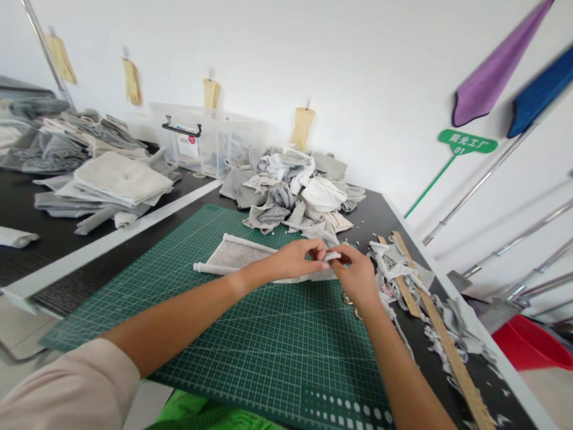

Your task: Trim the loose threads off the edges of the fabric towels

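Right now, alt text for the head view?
A person's left hand and right hand pinch one end of a pale cloth with rolled edges on a green cutting mat. Beyond sits a fabric heap; wooden strips and scraps lie to the right.

Light grey cloth (241, 254), long edges rolled, lying on green mat (236, 331)

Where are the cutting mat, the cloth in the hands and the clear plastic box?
Cutting mat (256, 333): head view, bare gridded surface.
Cloth (241, 254): head view, flat stretch between rolled edges.
Clear plastic box (206, 149): head view, front wall.
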{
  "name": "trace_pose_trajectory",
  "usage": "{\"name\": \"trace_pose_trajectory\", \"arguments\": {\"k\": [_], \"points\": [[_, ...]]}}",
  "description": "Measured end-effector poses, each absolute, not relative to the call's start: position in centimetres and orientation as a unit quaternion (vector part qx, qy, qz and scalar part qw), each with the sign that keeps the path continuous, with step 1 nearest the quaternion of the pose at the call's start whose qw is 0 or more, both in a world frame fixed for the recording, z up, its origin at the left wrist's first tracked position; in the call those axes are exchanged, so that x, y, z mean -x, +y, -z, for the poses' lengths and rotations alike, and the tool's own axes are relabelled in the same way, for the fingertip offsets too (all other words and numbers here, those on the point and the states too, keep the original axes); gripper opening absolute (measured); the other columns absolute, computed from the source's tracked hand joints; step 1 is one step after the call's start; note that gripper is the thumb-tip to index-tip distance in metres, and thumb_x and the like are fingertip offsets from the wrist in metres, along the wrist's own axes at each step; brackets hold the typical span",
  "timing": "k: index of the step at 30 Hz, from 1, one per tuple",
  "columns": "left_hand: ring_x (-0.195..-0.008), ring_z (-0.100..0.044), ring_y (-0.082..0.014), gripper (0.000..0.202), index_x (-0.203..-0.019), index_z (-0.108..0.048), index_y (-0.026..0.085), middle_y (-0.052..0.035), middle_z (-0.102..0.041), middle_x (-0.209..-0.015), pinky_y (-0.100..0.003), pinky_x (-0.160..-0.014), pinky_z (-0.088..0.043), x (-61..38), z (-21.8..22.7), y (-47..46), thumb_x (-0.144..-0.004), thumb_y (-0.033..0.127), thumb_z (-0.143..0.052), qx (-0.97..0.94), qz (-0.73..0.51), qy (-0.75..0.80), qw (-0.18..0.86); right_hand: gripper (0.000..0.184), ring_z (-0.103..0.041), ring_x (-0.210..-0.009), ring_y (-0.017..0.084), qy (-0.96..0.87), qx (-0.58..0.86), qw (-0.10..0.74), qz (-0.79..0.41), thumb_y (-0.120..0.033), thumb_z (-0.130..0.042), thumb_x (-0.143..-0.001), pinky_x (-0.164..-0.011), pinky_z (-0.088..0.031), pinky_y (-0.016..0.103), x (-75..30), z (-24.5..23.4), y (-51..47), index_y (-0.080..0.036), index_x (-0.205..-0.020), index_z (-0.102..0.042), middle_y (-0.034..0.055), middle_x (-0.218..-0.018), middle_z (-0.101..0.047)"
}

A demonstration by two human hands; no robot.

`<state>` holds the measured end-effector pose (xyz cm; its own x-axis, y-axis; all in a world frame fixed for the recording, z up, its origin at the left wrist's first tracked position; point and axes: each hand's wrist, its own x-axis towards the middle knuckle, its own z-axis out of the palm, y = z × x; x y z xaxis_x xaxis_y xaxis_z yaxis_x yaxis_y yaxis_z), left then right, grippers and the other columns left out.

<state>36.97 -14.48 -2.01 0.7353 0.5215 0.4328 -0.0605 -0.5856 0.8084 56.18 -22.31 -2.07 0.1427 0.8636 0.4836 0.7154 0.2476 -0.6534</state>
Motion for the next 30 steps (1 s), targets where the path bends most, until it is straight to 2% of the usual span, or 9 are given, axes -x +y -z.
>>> {"name": "trace_pose_trajectory", "arguments": {"k": [6, 11, 16, 20, 24, 27, 30], "points": [[-0.080, -0.060, -0.0171, 0.033, -0.112, -0.070, 0.019, -0.0015, -0.066, -0.087, -0.028, -0.077, -0.045, -37.1, 2.4, -14.0, -0.086, 0.039, -0.075, -0.833, -0.323, 0.173, 0.415, 0.020, -0.065, -0.077, 0.020, -0.635, 0.618, 0.457, -0.075, -0.031, -0.061, -0.084, -0.076, -0.050, 0.033, -56.0, 1.9, -22.4, -0.022, -0.091, -0.077, 0.0030, -0.089, -0.075], [-0.091, -0.063, -0.0184, 0.022, -0.100, -0.071, 0.017, -0.0035, -0.070, -0.096, -0.029, -0.083, -0.046, -36.6, 1.4, -14.5, -0.092, 0.038, -0.069, -0.831, -0.346, 0.150, 0.408, 0.021, -0.066, -0.078, 0.020, -0.634, 0.616, 0.462, -0.073, -0.026, -0.062, -0.079, -0.076, -0.051, 0.034, -56.2, 2.1, -22.3, -0.022, -0.093, -0.077, 0.0039, -0.091, -0.076], [-0.094, -0.066, -0.0186, 0.015, -0.094, -0.068, 0.017, -0.0029, -0.072, -0.096, -0.029, -0.087, -0.048, -36.2, 1.2, -15.1, -0.090, 0.031, -0.071, -0.819, -0.372, 0.150, 0.410, 0.021, -0.065, -0.078, 0.020, -0.628, 0.626, 0.458, -0.064, -0.027, -0.060, -0.082, -0.076, -0.051, 0.035, -56.4, 2.1, -22.3, -0.022, -0.093, -0.077, 0.0036, -0.090, -0.075], [-0.087, -0.064, -0.0177, 0.007, -0.089, -0.070, 0.019, -0.0011, -0.072, -0.090, -0.030, -0.083, -0.047, -36.2, 1.2, -15.3, -0.088, 0.025, -0.073, -0.828, -0.416, 0.199, 0.319, 0.025, -0.064, -0.081, 0.021, -0.662, 0.607, 0.438, -0.040, -0.023, -0.060, -0.084, -0.078, -0.051, 0.036, -56.5, 2.2, -22.2, -0.023, -0.103, -0.076, 0.0038, -0.093, -0.071], [-0.085, -0.062, -0.0176, 0.008, -0.086, -0.069, 0.019, -0.0012, -0.072, -0.088, -0.030, -0.081, -0.045, -36.1, 0.9, -15.2, -0.088, 0.024, -0.075, -0.825, -0.451, 0.228, 0.253, 0.028, -0.064, -0.099, 0.023, -0.707, 0.559, 0.432, -0.007, -0.026, -0.066, -0.089, -0.087, -0.053, 0.038, -56.0, 2.2, -22.2, -0.026, -0.115, -0.073, 0.0064, -0.109, -0.068], [-0.085, -0.062, -0.0175, 0.011, -0.086, -0.069, 0.019, -0.0016, -0.071, -0.088, -0.030, -0.079, -0.046, -35.8, 0.7, -15.1, -0.088, 0.028, -0.076, -0.824, -0.455, 0.230, 0.250, 0.018, -0.064, -0.108, 0.024, -0.720, 0.531, 0.446, 0.016, -0.031, -0.068, -0.093, -0.097, -0.051, 0.040, -55.3, 1.8, -22.5, -0.027, -0.109, -0.074, 0.0070, -0.113, -0.066], [-0.084, -0.061, -0.0173, 0.010, -0.088, -0.069, 0.019, -0.0015, -0.070, -0.088, -0.029, -0.078, -0.045, -35.7, 0.7, -15.2, -0.090, 0.027, -0.073, -0.824, -0.446, 0.236, 0.257, 0.015, -0.065, -0.108, 0.024, -0.719, 0.518, 0.462, 0.024, -0.037, -0.067, -0.096, -0.100, -0.051, 0.040, -54.8, 1.3, -22.8, -0.027, -0.103, -0.076, 0.0067, -0.111, -0.068]]}}
